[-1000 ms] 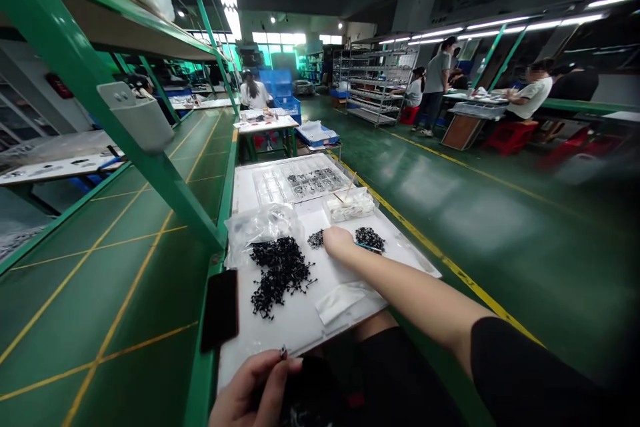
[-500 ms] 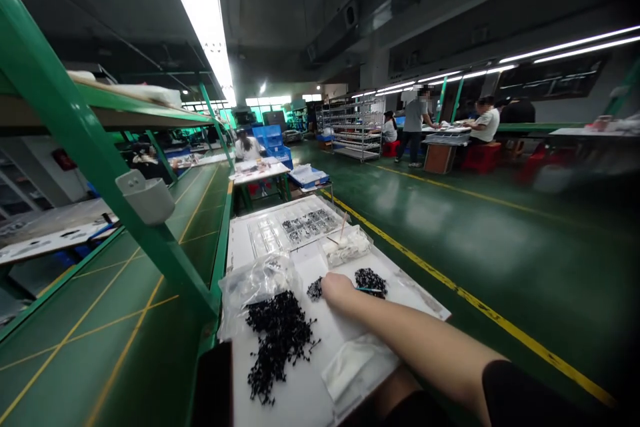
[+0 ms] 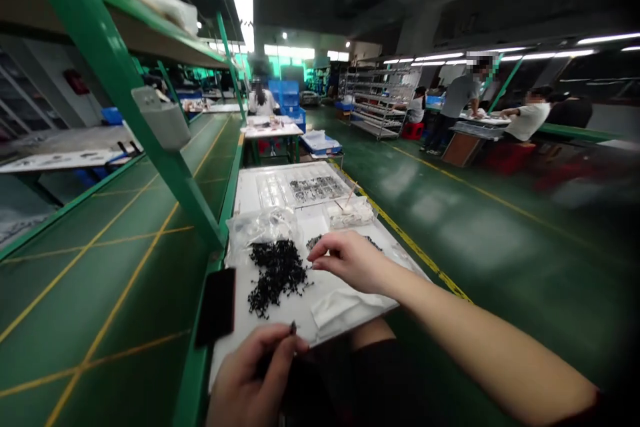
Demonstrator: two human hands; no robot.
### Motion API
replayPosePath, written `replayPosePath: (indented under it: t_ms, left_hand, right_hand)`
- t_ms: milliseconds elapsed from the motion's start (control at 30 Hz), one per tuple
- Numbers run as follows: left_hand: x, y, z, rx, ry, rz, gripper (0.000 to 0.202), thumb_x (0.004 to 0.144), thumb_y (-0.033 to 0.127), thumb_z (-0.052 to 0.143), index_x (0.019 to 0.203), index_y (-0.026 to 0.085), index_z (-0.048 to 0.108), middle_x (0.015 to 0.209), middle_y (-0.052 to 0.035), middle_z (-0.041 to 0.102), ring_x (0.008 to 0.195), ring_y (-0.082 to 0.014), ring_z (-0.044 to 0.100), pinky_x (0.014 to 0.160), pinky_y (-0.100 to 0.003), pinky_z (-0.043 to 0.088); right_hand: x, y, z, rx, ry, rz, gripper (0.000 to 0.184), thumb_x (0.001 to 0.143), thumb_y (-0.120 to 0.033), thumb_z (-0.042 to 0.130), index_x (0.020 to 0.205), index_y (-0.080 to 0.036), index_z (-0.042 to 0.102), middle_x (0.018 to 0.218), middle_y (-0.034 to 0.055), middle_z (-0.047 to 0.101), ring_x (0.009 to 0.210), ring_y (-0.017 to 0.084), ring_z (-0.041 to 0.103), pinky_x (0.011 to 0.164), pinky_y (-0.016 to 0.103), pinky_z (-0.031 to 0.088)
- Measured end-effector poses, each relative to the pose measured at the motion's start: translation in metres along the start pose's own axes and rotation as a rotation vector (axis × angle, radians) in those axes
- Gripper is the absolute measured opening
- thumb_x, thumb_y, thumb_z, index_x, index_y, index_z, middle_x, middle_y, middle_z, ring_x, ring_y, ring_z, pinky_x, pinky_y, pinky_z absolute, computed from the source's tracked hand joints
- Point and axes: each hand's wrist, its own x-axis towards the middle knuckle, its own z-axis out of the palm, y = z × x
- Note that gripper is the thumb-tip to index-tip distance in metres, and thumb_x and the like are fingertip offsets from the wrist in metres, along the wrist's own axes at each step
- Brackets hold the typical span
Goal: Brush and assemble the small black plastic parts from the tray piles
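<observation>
My left hand (image 3: 253, 373) is at the near edge of the white work board (image 3: 320, 317), pinching a small black part (image 3: 293, 328) between its fingertips. My right hand (image 3: 353, 261) hovers over the board with its fingers drawn together, and I cannot see whether they hold anything. It is nearest a small heap of black parts (image 3: 314, 241), and a second heap (image 3: 373, 245) lies partly behind it. A larger heap of the same parts (image 3: 276, 273) lies left of that hand, below a clear plastic bag (image 3: 260, 230).
At the board's far end are a clear tray of small parts (image 3: 310, 188) and a white box (image 3: 350, 212). A white cloth (image 3: 345, 310) and a black phone (image 3: 216, 307) lie nearby. A green shelf upright (image 3: 170, 177) stands left; co-workers (image 3: 527, 121) sit beyond.
My right hand has lifted off the heaps and its fingers have drawn together. My left hand has risen further into view, still pinching the part. The view has tilted slightly.
</observation>
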Motion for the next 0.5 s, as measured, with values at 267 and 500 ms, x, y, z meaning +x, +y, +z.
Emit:
replayPosePath:
  t_ms: [267, 500]
  left_hand:
    - [0.004, 0.014, 0.011, -0.059, -0.137, 0.14, 0.013, 0.1, 0.028, 0.068, 0.096, 0.028, 0.08, 0.087, 0.0018, 0.083, 0.077, -0.0164, 0.077, 0.071, -0.022, 0.061]
    - [-0.003, 0.008, 0.012, -0.069, -0.173, 0.163, 0.012, 0.103, 0.025, 0.068, 0.101, 0.03, 0.078, 0.087, 0.0052, 0.081, 0.076, -0.0121, 0.075, 0.07, -0.018, 0.057]
  right_hand:
    - [-0.071, -0.037, 0.004, 0.606, 0.061, -0.167, 0.01, 0.084, -0.018, 0.087, 0.09, -0.025, 0.085, 0.088, -0.0008, 0.068, 0.07, 0.009, 0.065, 0.061, 0.021, 0.051]
    - [-0.064, -0.031, 0.019, 0.737, 0.013, -0.063, 0.013, 0.08, -0.017, 0.088, 0.088, -0.027, 0.086, 0.086, -0.0008, 0.067, 0.068, 0.01, 0.066, 0.06, 0.022, 0.054]
